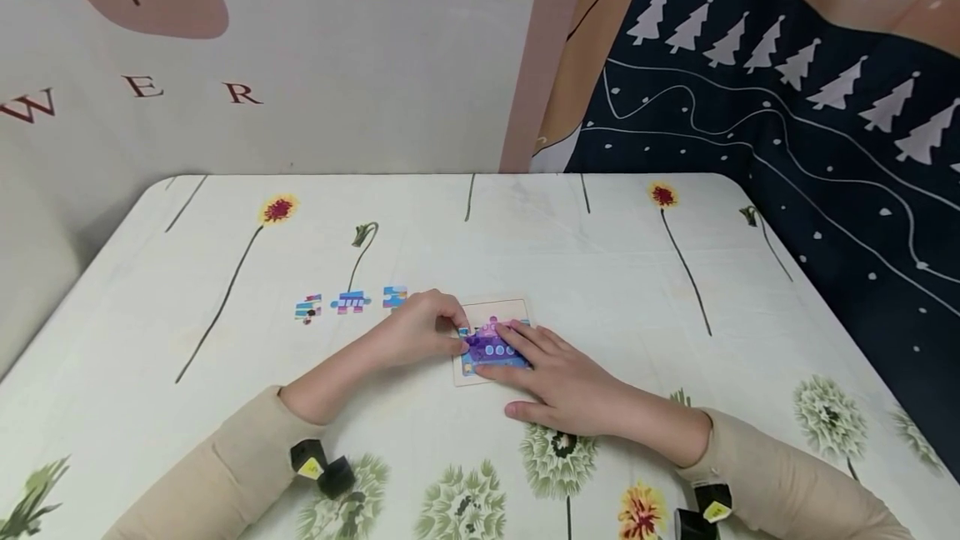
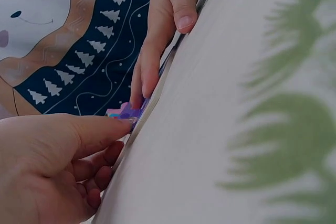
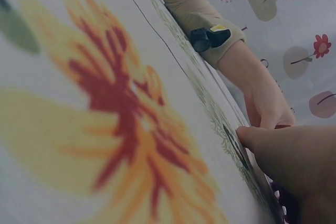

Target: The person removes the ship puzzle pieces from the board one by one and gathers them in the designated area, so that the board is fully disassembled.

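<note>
The left hand (image 1: 422,328) I watch pinches a purple puzzle piece (image 1: 476,342) at the left side of the puzzle board (image 1: 495,307). The right hand (image 1: 564,378), fingers spread, rests on the puzzle's right part. I see three loose pieces (image 1: 351,301) in a row on the flowered cloth (image 1: 600,273), left of the board.
</note>
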`<action>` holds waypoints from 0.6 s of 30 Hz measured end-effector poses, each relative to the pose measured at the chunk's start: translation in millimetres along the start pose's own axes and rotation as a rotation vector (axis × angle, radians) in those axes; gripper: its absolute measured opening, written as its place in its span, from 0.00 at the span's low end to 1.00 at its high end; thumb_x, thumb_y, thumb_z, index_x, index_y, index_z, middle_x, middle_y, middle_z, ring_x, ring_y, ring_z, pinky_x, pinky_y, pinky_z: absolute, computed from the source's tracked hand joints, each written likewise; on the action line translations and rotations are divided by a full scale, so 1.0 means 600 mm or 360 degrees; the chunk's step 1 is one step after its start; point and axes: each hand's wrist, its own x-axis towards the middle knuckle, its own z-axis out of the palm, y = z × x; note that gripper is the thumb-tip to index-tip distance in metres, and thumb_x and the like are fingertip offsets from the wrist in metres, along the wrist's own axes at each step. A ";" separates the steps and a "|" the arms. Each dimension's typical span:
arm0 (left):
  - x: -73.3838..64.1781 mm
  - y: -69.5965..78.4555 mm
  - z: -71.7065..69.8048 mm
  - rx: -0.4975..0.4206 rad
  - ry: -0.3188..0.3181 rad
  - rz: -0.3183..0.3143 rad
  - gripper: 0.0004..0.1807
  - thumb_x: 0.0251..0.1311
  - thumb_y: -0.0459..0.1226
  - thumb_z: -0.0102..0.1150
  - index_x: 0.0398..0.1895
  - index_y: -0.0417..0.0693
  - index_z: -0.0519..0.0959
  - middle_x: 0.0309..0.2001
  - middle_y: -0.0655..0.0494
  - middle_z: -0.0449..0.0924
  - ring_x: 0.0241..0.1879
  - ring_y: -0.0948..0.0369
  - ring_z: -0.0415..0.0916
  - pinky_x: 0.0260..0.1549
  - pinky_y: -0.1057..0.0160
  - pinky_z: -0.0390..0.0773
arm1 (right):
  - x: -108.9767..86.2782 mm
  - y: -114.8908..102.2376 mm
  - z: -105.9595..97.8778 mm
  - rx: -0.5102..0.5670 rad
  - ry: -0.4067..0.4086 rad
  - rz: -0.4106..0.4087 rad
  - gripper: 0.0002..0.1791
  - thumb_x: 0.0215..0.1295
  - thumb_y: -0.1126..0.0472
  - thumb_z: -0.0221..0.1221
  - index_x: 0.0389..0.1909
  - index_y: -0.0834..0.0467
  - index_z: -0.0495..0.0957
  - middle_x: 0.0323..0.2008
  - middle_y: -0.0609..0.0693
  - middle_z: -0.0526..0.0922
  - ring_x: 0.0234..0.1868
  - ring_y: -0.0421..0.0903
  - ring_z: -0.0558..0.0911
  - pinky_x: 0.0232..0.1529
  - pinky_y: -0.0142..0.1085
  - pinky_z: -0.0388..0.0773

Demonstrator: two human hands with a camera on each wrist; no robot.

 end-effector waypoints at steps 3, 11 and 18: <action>0.000 0.001 0.000 -0.0014 -0.0004 0.0023 0.06 0.49 0.32 0.71 0.30 0.47 0.83 0.29 0.64 0.78 0.34 0.61 0.69 0.39 0.60 0.70 | -0.001 0.000 -0.001 0.0003 0.0021 -0.0011 0.30 0.73 0.37 0.39 0.74 0.34 0.50 0.75 0.52 0.36 0.74 0.50 0.35 0.69 0.49 0.40; -0.004 0.000 -0.005 -0.0072 -0.0025 0.0028 0.04 0.59 0.33 0.63 0.34 0.46 0.86 0.33 0.62 0.81 0.36 0.61 0.73 0.40 0.59 0.71 | -0.001 0.000 0.000 0.0008 0.0015 -0.0004 0.30 0.73 0.37 0.38 0.74 0.34 0.50 0.75 0.52 0.35 0.74 0.50 0.35 0.69 0.48 0.39; -0.007 0.003 -0.015 -0.0227 0.0012 -0.0140 0.07 0.58 0.33 0.65 0.40 0.45 0.86 0.32 0.59 0.83 0.29 0.60 0.72 0.29 0.63 0.72 | 0.000 0.000 0.000 0.0005 0.0020 -0.0004 0.30 0.72 0.36 0.38 0.74 0.34 0.51 0.75 0.53 0.36 0.74 0.50 0.36 0.69 0.49 0.40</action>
